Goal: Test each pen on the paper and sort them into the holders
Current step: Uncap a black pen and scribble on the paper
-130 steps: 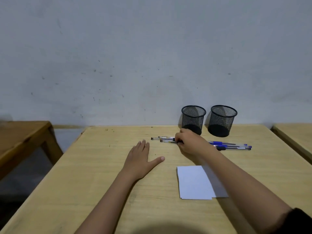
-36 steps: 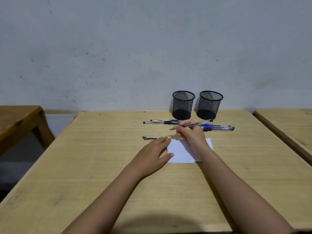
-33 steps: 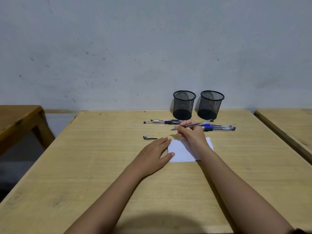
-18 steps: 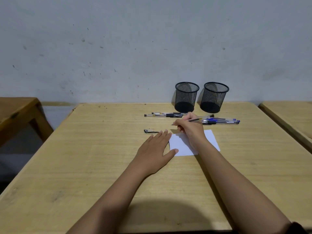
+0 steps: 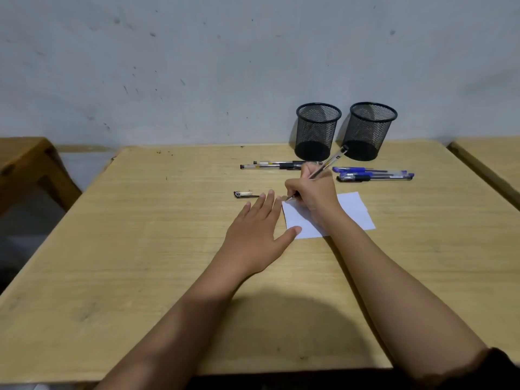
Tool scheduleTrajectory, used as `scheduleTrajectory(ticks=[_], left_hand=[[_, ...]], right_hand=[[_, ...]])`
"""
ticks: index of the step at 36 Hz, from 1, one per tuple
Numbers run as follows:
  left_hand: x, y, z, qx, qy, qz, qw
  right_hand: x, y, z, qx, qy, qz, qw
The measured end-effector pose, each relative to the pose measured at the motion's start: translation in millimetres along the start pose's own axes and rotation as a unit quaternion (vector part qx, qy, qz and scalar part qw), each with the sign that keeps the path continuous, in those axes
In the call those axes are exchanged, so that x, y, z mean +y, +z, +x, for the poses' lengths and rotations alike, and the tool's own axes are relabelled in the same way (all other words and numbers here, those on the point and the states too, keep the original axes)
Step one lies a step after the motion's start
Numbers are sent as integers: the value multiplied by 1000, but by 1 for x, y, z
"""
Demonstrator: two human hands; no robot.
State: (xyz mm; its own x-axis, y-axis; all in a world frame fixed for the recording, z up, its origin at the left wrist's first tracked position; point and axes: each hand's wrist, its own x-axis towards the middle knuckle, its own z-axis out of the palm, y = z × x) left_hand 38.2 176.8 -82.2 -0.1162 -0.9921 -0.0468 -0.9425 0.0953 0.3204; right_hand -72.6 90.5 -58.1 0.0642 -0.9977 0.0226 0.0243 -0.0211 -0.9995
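The right hand (image 5: 312,190) clamps its fingers (image 5: 294,188) around a slim clear pen (image 5: 327,163). The pen's tip is just below them, at the far left corner of the flat white paper (image 5: 354,212). The left hand (image 5: 259,232) lies flat on the wooden counter (image 5: 140,249), its fingers straight and slightly apart, thumb at the paper's edge. A small pen cap (image 5: 243,194) lies just beyond its fingertips. Two round black mesh holders (image 5: 318,130) stand farther off.

Setting: classroom or study room. My light wooden desk (image 5: 140,249) against a bare, scuffed grey wall (image 5: 225,66); darker wooden desk (image 5: 25,164) to my left, another light desk (image 5: 492,159) to my right; two black mesh pen holders (image 5: 318,130)
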Motion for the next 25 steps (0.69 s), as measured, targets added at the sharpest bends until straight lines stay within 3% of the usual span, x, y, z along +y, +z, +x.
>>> scheduleTrajectory(ticks=[25], left_hand=[[4,-10,5,12,6,13,1000]], right_hand=[[-16,-1,-2,-25,-27,-66,997]])
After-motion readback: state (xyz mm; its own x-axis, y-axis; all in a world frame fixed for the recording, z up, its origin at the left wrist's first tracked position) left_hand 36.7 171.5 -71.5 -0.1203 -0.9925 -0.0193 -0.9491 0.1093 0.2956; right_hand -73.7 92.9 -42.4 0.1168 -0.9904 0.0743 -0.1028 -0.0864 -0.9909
